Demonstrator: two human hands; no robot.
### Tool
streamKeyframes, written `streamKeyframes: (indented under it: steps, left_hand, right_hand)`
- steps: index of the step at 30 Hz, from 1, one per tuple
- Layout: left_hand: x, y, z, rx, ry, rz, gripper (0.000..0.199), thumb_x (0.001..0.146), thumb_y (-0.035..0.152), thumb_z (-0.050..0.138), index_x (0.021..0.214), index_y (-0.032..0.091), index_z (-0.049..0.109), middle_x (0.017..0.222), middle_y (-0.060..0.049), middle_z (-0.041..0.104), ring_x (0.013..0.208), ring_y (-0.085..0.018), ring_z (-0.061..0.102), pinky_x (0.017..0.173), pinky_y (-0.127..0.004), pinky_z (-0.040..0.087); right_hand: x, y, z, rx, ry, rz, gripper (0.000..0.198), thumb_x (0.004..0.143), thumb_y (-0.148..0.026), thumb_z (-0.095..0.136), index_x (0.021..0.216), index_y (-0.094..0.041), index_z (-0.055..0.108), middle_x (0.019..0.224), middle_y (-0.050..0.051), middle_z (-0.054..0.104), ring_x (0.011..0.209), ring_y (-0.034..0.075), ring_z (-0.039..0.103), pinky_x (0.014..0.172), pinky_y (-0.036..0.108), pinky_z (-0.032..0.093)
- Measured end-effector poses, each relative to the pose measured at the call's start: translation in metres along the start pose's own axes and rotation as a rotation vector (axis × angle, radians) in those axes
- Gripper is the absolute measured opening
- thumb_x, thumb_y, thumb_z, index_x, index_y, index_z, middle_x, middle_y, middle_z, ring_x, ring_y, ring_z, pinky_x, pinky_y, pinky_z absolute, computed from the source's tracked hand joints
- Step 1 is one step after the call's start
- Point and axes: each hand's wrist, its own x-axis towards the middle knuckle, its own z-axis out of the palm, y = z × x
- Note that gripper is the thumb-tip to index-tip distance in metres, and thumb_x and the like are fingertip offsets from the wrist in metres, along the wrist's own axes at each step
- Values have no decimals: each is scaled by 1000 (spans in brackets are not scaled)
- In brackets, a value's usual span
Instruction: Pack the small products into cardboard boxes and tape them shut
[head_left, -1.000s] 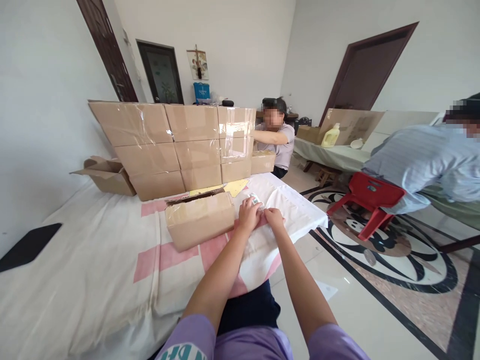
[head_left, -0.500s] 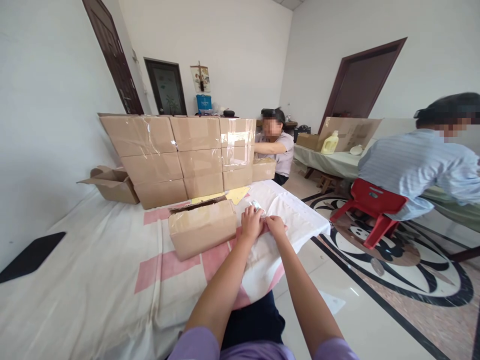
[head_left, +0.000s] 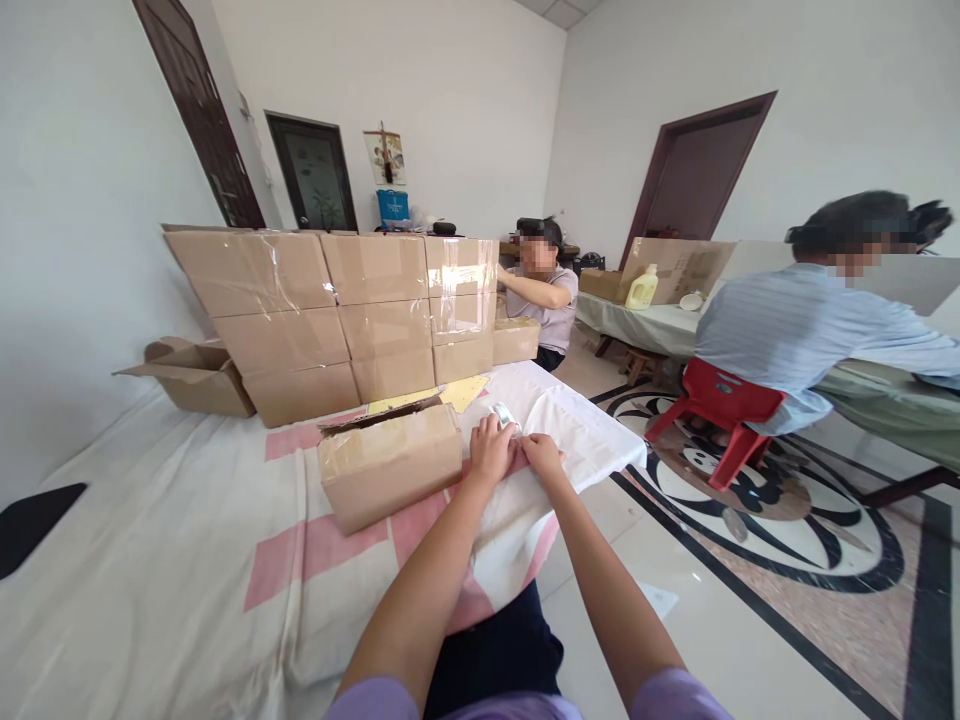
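My left hand (head_left: 493, 447) is closed around a small shiny whitish thing, which looks like a roll of clear tape (head_left: 503, 411); the fingers cover most of it. Close beside it, my right hand (head_left: 541, 455) has its fingers pinched together, and what they hold is hidden. Both hands are low over the cloth near the table's right corner. Just left of them lies a long cardboard box (head_left: 394, 465), with a raised flap along its far top edge and clear tape on its left end.
Stacked taped cartons (head_left: 379, 330) stand behind the box, and an open carton (head_left: 199, 385) sits at their left. A yellow sheet (head_left: 463, 391) lies beyond the box. One co-worker (head_left: 551, 300) is behind the stack; another sits on a red chair (head_left: 735, 395) at the right.
The view has turned slightly right, so the scene shifts left. My hands stay close together by the box. The co-worker behind the stack has raised an arm; the seated one reaches further forward.
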Motion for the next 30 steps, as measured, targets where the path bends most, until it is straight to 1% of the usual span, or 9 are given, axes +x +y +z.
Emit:
streamKeyframes:
  steps: [6,9,13,16,18,21,23,27,30]
  left_hand:
    - [0,-2,-3,17,0,22,20,92,23,59,110,29,66,110,-9,56,108,-28,50,86,-38,41]
    - [-1,-2,-3,17,-4,22,19,92,22,58,108,28,66,109,-9,55,107,-28,49,86,-38,41]
    - [-3,0,-2,4,-8,-4,20,94,24,55,111,28,66,109,-9,55,107,-27,50,86,-37,41]
    - [-4,2,-2,-12,-12,-33,19,96,27,54,111,28,66,111,-10,55,108,-27,50,86,-36,41]
    - [-5,2,-2,-26,-15,-40,20,96,28,53,112,28,66,112,-9,55,109,-27,50,87,-36,41]
    - [-5,2,-3,-52,-22,-38,24,96,26,52,115,30,66,114,-8,56,110,-27,51,87,-35,41]
    - [-4,1,-3,-71,-30,-40,27,96,24,51,117,31,66,115,-8,57,109,-26,52,86,-34,41]
    - [-2,1,-3,-111,-51,-60,27,96,22,51,117,30,66,116,-7,59,107,-24,54,83,-30,41]
    - [-2,2,-5,-132,-53,-80,24,96,23,52,114,28,66,116,-7,60,107,-23,55,83,-29,41]
  right_hand:
    - [0,1,1,16,25,-15,29,98,-41,63,112,-15,66,108,6,69,93,19,68,83,39,59]
    - [-2,2,3,43,51,-32,30,98,-42,63,109,-15,67,105,5,69,90,19,68,82,37,58]
    - [-8,5,7,101,116,-85,30,98,-44,62,93,-14,67,89,2,68,81,16,65,79,35,55]
    - [-12,9,9,168,160,-133,36,98,-45,60,78,-16,63,74,-2,63,75,15,63,78,34,53]
    - [-13,10,10,219,181,-160,38,98,-45,60,73,-16,60,69,-3,60,71,15,61,75,32,51]
    - [-13,11,11,285,209,-198,37,98,-44,61,73,-16,59,69,-4,59,66,13,59,68,29,49]
    - [-13,11,12,315,232,-222,36,97,-42,62,72,-16,58,69,-4,58,66,13,57,67,28,48]
    - [-14,9,12,365,290,-263,35,94,-35,64,66,-17,53,78,-1,59,74,13,56,73,29,47]
    - [-15,5,10,423,292,-294,34,89,-32,63,61,-19,49,79,0,58,75,14,55,74,30,45]
